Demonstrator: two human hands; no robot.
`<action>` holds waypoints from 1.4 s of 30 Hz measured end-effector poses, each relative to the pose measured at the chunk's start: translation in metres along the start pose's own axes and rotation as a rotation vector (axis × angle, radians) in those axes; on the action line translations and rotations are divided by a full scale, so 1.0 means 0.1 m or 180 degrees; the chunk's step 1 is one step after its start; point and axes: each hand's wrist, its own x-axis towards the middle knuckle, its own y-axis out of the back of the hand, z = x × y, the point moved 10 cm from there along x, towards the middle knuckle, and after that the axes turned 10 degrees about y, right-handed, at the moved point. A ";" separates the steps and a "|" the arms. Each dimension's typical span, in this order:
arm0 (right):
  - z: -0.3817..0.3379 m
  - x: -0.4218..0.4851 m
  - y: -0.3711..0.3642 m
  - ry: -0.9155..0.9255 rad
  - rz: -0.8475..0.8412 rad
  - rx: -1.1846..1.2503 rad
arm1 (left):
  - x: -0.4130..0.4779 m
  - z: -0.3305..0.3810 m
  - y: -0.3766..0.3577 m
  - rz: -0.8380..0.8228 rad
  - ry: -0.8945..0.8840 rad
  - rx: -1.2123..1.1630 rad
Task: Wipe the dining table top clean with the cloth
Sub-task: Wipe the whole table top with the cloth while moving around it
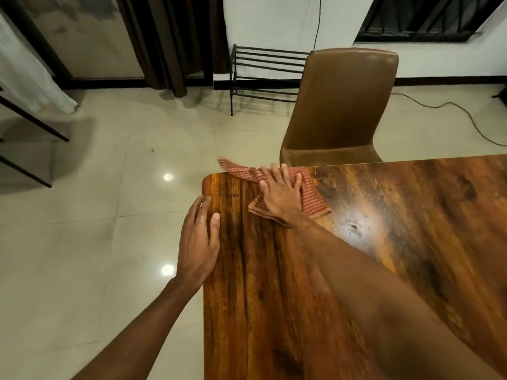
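Nearest us, our left hand [199, 242] rests on the left edge of the wooden dining table [274, 297], fingers straight, holding nothing. By the far left corner our right hand [279, 197] presses flat, fingers spread, on the red checked cloth [312, 198], whose end overhangs the far edge before the brown chair [343, 105]. We judge wiping under way here; next we should sweep rightward with even pressure.

glossy wood table [384, 242], woven checked cloth [312, 196]

I see a brown chair [343, 105] standing on glossy pale floor tiles [82, 242]. By the wall beyond it are a black metal rack [263, 75] and dark curtains [175, 37].
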 end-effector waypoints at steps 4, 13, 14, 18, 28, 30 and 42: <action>1.02 -0.49 0.22 -0.0719 0.0124 0.0059 | -0.14 0.23 -0.25 -0.0087 -0.0067 -0.0039; 2.08 -0.90 0.45 -0.0677 0.0211 0.0146 | -0.53 0.74 -0.98 -0.0245 -0.0132 0.0142; 2.25 -1.05 0.48 -0.0796 0.0221 0.0140 | -0.59 0.81 -1.07 -0.0263 -0.0151 0.0146; 1.89 -1.40 0.31 -0.0601 0.0082 -0.0180 | -0.81 1.04 -1.38 -0.0328 -0.0203 0.0230; 1.86 -2.12 0.21 -0.0475 0.0076 -0.0123 | -1.35 1.45 -1.51 -0.0279 -0.0280 0.0447; 1.18 -2.26 -0.02 -0.0006 -0.0061 -0.0219 | -1.47 1.40 -1.39 -0.0199 -0.0240 0.0425; 2.08 -3.23 0.18 -0.0236 0.0158 -0.0106 | -2.14 1.24 -1.31 -0.0174 -0.0099 0.0414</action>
